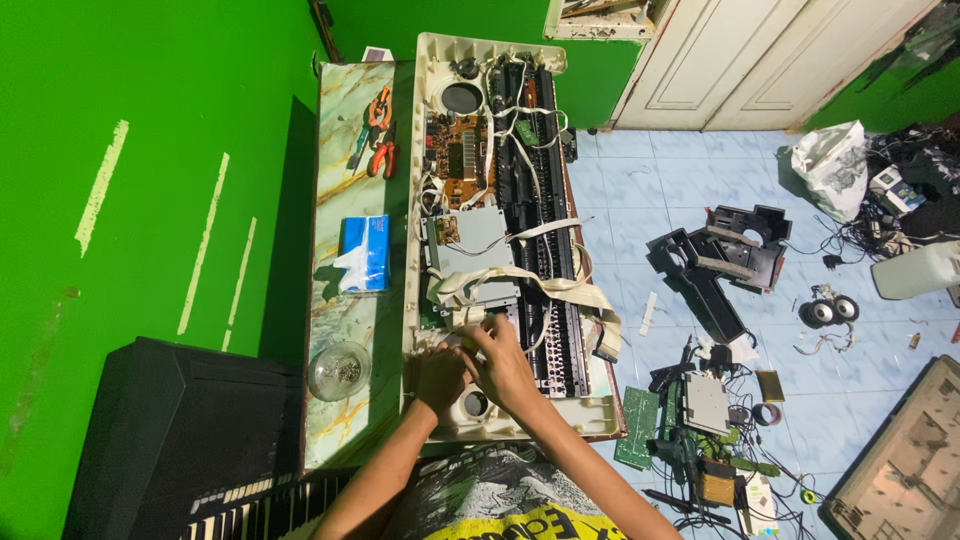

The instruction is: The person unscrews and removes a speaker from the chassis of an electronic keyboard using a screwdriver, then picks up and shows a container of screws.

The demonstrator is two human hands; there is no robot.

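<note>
An opened electronic keyboard (430,200) lies lengthwise on a marble-patterned table (345,130), its cream shell showing a brown circuit board (460,160), a grey metal box (475,245) and white ribbon cables (560,285). My left hand (440,375) and my right hand (503,362) meet at the near end of the shell, fingers pinched around a small white connector or cable end beside a round speaker hole (475,404). What exactly each hand grips is hidden by the fingers.
Orange-handled pliers (380,130), a blue tissue pack (363,252) and a glass bowl of small parts (340,370) sit on the table's left strip. A black keyboard (180,440) stands at lower left. Black plastic parts, boards, cables and a white bag litter the blue tiled floor.
</note>
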